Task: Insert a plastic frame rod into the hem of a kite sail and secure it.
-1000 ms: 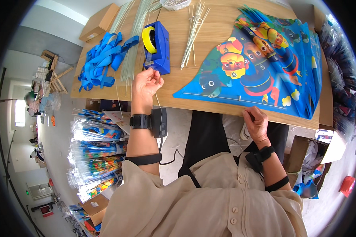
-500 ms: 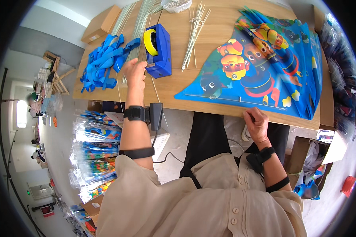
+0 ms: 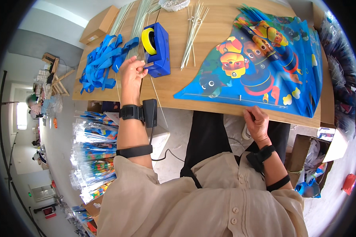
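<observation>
At the bench's near edge the right hand curls into a loose fist, just beside the printed blue sheet by the near right corner; that looks light, limp, slippery, best held along the thin rod at its near edge. Further in, the left hand's fingers bunch beside the tape dispenser, probably weighty; whether they pinch tape, I can't tell.

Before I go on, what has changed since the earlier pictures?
The left hand has moved leftward and slightly farther from the body, beside the blue tape dispenser; whether it holds anything is unclear. The right hand, dispenser and printed blue sheet stayed put.
</observation>
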Demonstrator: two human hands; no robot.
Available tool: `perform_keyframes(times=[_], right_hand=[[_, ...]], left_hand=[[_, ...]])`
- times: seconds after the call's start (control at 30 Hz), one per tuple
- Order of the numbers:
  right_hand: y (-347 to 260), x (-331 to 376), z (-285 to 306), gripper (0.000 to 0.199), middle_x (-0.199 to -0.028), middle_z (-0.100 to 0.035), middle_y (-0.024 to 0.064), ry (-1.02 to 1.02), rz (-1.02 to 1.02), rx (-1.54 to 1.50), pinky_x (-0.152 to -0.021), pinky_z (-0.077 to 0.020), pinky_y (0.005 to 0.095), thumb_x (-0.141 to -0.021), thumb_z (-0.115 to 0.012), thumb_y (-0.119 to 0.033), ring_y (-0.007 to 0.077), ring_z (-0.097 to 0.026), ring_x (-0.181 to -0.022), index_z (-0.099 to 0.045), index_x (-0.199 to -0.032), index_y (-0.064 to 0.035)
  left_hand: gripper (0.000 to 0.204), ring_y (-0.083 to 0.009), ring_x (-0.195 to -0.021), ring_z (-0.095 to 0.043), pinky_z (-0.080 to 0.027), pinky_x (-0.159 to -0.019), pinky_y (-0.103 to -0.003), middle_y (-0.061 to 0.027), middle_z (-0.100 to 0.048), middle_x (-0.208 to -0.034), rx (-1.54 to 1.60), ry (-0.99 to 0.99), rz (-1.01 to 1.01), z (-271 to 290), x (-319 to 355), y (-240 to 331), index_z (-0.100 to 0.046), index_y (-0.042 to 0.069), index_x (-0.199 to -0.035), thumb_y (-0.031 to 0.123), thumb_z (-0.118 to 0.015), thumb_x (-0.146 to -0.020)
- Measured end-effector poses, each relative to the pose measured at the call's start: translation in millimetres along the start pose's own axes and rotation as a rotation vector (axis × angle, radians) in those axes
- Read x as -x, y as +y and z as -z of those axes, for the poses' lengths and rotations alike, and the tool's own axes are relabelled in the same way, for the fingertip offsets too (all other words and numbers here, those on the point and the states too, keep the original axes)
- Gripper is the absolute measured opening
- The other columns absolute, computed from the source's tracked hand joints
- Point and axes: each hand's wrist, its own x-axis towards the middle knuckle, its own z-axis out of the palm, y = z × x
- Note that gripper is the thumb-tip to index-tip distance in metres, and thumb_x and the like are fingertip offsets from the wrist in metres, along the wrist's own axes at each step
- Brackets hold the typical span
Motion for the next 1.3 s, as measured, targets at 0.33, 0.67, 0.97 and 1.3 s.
perform_keyframes(times=[0.33, 0.67, 0.97, 1.3], right_hand=[[2.0, 2.1, -1.2, 0.005, -0.068, -0.056, 0.0129, -0.006, 0.003, -0.038, -0.053, -0.0438, 0.0293, -0.078, -0.063, -0.002, 0.0266, -0.056, -0.056, -0.058, -0.078, -0.0009], [1.9, 0.1, -1.2, 0.005, -0.068, -0.056, 0.0132, -0.003, 0.027, -0.020, -0.053, -0.0440, 0.0303, -0.078, -0.063, -0.002, 0.0288, -0.056, -0.057, -0.058, -0.078, -0.0016], [4.3, 1.8, 2.0, 0.005, -0.069, -0.056, 0.0130, 0.007, 0.077, -0.017, -0.053, -0.0436, 0.0310, -0.077, -0.063, -0.002, 0.0302, -0.056, -0.058, -0.058, -0.078, -0.0025], [7.3, 7.7, 5.5, 0.005, -0.067, -0.059, 0.0081, 0.168, -0.194, -0.255, -0.055, -0.0441, 0.0242, -0.078, -0.063, -0.001, 0.0110, -0.054, -0.058, -0.059, -0.080, 0.0014]], left_hand=[[0.032, -0.0150, -0.059, -0.054, -0.049, -0.066, -0.035, -0.0076, -0.056, -0.070, 0.380, -0.094, -0.100, 12.2, 18.1, -46.7, -0.047, 0.004, -0.098, -0.009, -0.061, -0.072], [0.024, -0.0125, -0.056, -0.052, -0.045, -0.059, -0.031, -0.0065, -0.057, -0.070, 0.458, 0.032, -0.018, 5.7, 15.6, -56.7, -0.049, 0.007, -0.085, -0.009, -0.062, -0.072], [0.022, -0.0094, -0.058, -0.048, -0.040, -0.054, -0.026, -0.0035, -0.057, -0.073, 0.266, 0.192, 0.125, -23.7, 77.0, -88.0, -0.051, 0.006, -0.091, -0.005, -0.063, -0.074], [0.023, -0.0122, -0.061, -0.052, -0.041, -0.048, -0.023, -0.0199, -0.064, -0.092, 0.311, -0.192, 0.218, -107.1, 158.3, -101.2, -0.049, 0.004, -0.103, 0.003, -0.058, -0.082]])
